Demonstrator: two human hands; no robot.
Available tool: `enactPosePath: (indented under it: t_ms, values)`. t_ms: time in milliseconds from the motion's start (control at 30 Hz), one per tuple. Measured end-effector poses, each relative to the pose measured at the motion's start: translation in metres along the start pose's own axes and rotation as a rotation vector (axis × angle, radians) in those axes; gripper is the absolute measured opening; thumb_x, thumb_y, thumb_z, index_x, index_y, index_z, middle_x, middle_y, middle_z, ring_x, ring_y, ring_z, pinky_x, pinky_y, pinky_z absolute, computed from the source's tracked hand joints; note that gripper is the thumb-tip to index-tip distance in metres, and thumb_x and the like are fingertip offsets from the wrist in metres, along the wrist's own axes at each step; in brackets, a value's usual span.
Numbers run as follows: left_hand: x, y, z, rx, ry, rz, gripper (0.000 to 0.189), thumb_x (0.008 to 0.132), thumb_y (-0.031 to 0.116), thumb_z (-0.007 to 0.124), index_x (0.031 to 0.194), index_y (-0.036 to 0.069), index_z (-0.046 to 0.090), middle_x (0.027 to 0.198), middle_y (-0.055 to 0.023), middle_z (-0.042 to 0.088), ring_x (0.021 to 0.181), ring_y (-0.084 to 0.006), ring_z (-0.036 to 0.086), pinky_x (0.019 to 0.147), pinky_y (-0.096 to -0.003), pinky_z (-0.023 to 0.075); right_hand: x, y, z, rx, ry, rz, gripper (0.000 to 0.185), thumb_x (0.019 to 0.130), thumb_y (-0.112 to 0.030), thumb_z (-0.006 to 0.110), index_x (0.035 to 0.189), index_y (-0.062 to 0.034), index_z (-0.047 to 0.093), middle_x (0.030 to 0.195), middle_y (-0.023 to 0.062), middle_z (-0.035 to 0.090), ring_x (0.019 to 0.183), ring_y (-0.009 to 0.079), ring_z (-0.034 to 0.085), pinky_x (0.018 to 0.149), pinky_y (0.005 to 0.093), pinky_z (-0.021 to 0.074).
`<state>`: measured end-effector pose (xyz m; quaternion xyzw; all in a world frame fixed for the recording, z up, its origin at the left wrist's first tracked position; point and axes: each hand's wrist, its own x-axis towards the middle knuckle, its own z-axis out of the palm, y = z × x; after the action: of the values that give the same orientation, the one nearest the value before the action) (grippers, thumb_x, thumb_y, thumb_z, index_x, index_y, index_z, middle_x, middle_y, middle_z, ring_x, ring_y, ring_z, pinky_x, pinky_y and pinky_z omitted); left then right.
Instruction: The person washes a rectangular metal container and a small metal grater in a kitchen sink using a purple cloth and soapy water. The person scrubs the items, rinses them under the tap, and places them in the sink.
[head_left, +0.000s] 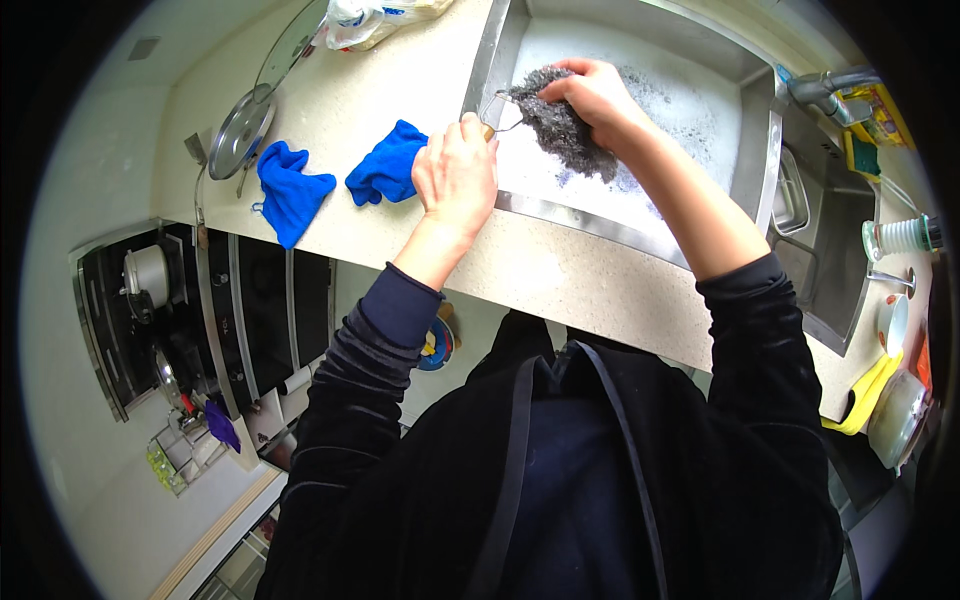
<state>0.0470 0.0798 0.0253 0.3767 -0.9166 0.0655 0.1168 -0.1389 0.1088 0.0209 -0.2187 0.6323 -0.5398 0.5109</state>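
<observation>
My left hand (459, 169) is closed around the wooden handle (488, 133) of a wire-framed utensil, at the near left corner of a steel sink basin (600, 225). The utensil's metal wire (512, 126) reaches right to a dark grey, shaggy scrubbing cloth (566, 131). My right hand (592, 97) grips that cloth above whitish, sudsy water (675, 120); whether the wire's end lies inside it is hidden. Just left of my left hand a crumpled blue cloth (386, 165) lies on the counter, with a second blue cloth (292, 191) farther left.
Glass lids (241, 133), a spatula (196, 149) and a plastic bag (360, 22) are on the left counter. A cooker with a pot (148, 276) stands lower left. A faucet (832, 90), second basin (832, 240), bowl (892, 324) and yellow cloth (870, 394) are at right.
</observation>
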Motion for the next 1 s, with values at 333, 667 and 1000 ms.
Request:
enactPosePath:
  t_ms: [333, 667, 1000]
  values:
    - [-0.007, -0.007, -0.002, -0.326, -0.118, -0.319, 0.029, 0.080, 0.016, 0.065, 0.102, 0.004, 0.050, 0.101, -0.0156, 0.056, 0.090, -0.0345, 0.059, 0.075, -0.0430, 0.0470, -0.030, 0.025, -0.015, 0.185, -0.246, 0.122, 0.030, 0.066, 0.002, 0.062, 0.096, -0.0013, 0.063, 0.085, 0.0133, 0.064, 0.070, 0.0159, 0.063, 0.063, 0.0286, 0.0526]
    - [-0.027, -0.006, 0.008, -0.935, -0.338, -0.567, 0.030, 0.079, 0.011, 0.066, 0.099, -0.001, 0.047, 0.087, -0.0171, 0.063, 0.057, -0.0209, 0.063, 0.056, -0.0314, 0.0507, 0.027, 0.149, -0.055, -1.380, -0.504, -0.528, 0.035, 0.074, -0.004, 0.054, 0.108, -0.0108, 0.057, 0.100, 0.0126, 0.057, 0.099, 0.0324, 0.055, 0.083, 0.0409, 0.0475]
    - [-0.025, -0.003, 0.004, -0.417, -0.299, -0.457, 0.027, 0.079, 0.019, 0.066, 0.097, 0.003, 0.055, 0.087, -0.0185, 0.065, 0.083, -0.0350, 0.063, 0.073, -0.0400, 0.0493, -0.022, 0.047, -0.028, -0.491, -0.123, -0.176, 0.033, 0.071, -0.010, 0.062, 0.103, -0.0029, 0.066, 0.085, 0.0139, 0.067, 0.077, 0.0172, 0.064, 0.075, 0.0305, 0.0499]
